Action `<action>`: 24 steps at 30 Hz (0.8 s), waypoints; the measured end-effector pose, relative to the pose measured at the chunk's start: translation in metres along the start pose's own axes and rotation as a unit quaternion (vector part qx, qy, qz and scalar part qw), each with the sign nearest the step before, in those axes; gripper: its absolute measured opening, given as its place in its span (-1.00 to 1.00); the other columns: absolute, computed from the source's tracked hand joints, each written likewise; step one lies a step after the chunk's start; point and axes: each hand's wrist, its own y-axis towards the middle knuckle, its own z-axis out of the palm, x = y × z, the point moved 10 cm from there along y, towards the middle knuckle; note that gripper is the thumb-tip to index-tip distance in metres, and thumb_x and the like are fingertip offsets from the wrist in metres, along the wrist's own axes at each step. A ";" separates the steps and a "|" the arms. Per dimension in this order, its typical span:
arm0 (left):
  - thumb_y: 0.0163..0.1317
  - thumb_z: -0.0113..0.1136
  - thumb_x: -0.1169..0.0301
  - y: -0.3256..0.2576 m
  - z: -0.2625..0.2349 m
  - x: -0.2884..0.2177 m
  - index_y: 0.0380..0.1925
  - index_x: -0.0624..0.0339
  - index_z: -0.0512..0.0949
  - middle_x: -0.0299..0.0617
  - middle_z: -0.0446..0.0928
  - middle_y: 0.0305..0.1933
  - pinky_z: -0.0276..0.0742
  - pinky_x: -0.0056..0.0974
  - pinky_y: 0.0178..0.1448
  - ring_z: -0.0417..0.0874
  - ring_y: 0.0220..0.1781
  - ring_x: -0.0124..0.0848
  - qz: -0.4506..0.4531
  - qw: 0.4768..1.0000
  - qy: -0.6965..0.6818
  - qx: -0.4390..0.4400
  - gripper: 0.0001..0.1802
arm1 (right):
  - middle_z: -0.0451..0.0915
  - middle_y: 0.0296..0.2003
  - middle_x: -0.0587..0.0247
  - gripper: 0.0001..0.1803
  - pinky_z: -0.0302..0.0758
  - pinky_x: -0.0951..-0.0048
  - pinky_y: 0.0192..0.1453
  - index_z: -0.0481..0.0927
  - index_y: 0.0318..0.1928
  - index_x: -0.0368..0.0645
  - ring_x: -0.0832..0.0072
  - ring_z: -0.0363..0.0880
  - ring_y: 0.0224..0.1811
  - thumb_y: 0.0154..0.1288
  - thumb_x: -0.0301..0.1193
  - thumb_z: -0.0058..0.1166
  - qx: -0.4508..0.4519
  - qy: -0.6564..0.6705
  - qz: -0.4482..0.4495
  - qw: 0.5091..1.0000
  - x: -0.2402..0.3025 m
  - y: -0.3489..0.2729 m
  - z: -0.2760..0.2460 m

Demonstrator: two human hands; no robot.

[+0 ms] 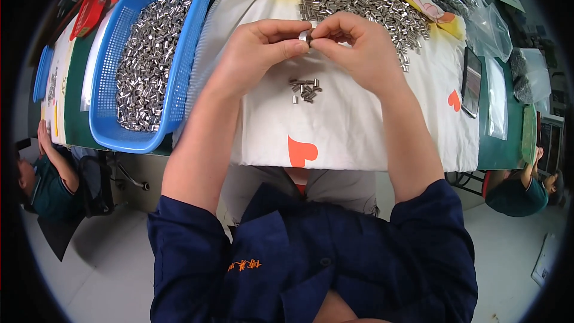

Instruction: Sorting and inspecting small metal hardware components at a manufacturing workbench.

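Navy jacket point(311, 257) — sleeves rolled, orange embroidery

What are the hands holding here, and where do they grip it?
One small metal sleeve, pinched between the fingertips of the left hand and the right hand. Which part is gripped cannot be told.

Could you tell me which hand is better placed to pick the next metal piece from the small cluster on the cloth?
Probably the left hand: the small cluster lies just below its fingertips. The right hand is close too, so the margin is slight.
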 end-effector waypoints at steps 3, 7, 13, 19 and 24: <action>0.02 0.18 0.55 -0.003 0.004 0.003 -0.16 0.34 0.50 -0.23 0.56 -0.31 0.45 -0.49 -0.18 0.53 -0.32 -0.57 -0.022 0.999 -0.008 0.023 -0.68 | 0.50 -0.52 0.40 -0.81 0.40 0.63 -0.39 0.51 -0.37 -0.23 0.69 0.44 -0.48 -0.06 -0.46 0.18 0.051 0.037 0.069 0.996 -0.019 0.003 0.000; 0.01 0.18 0.56 -0.005 0.018 0.008 -0.18 0.34 0.51 -0.23 0.56 -0.30 0.46 -0.48 -0.17 0.53 -0.32 -0.56 -0.067 0.996 0.034 0.042 -0.70 | 0.50 -0.50 0.33 -0.81 0.39 0.57 -0.38 0.52 -0.36 -0.21 0.61 0.46 -0.47 -0.03 -0.42 0.17 0.057 0.034 0.098 0.993 -0.033 0.005 -0.009; 0.00 0.20 0.54 0.000 -0.005 0.006 -0.12 0.32 0.47 -0.25 0.54 -0.25 0.44 -0.48 -0.18 0.51 -0.29 -0.56 -0.030 0.998 -0.052 -0.030 -0.64 | 0.52 -0.43 0.20 -0.89 0.39 0.40 -0.23 0.56 -0.40 -0.15 0.33 0.46 -0.36 0.03 -0.42 0.05 -0.077 -0.350 -0.116 0.926 -0.008 0.011 -0.004; 0.01 0.20 0.53 0.001 -0.003 0.005 -0.11 0.31 0.46 -0.26 0.54 -0.24 0.41 -0.48 -0.20 0.49 -0.29 -0.57 -0.042 0.997 -0.063 -0.033 -0.62 | 0.53 -0.46 0.20 -0.90 0.39 0.34 -0.19 0.56 -0.44 -0.17 0.29 0.47 -0.34 0.01 -0.44 0.03 -0.074 -0.398 -0.113 0.907 -0.008 0.008 0.001; 0.01 0.21 0.53 0.000 -0.007 0.006 -0.12 0.32 0.47 -0.24 0.54 -0.27 0.41 -0.50 -0.21 0.50 -0.31 -0.57 -0.028 0.997 -0.070 -0.034 -0.63 | 0.56 -0.46 0.21 -0.89 0.45 0.47 -0.30 0.56 -0.43 -0.20 0.41 0.53 -0.42 0.00 -0.46 0.03 -0.057 -0.090 0.017 0.994 -0.008 0.002 -0.007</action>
